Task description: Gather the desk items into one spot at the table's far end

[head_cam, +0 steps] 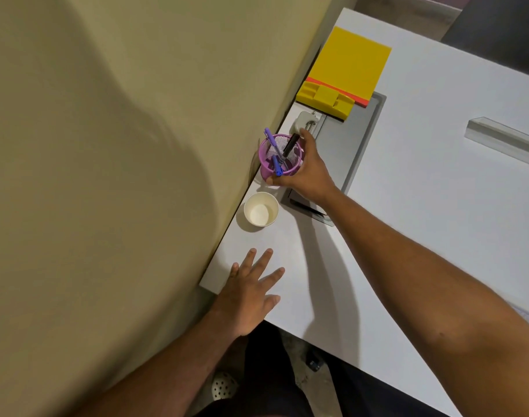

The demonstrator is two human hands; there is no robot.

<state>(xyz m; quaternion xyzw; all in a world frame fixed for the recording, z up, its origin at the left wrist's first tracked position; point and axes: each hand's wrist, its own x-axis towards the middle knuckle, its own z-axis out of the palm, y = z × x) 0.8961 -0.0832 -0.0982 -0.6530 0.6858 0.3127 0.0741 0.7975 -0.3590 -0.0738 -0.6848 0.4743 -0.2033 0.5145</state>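
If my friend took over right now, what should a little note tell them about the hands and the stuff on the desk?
Right hand: wrapped around the purple mesh pen cup holding blue and black pens, by the wall.
Left hand: open, flat on the white table, holding nothing.
White paper cup: just nearer than the pen cup, untouched.
Yellow folder: farther along the wall edge.
Done: pen cup gripped.
Left: move the pen cup and paper cup up beside the folder at the far end.

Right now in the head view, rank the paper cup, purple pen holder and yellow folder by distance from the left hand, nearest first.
From the left hand:
1. Paper cup, just ahead by the wall.
2. Purple pen holder, beyond it, gripped by the right hand.
3. Yellow folder, at the far end.
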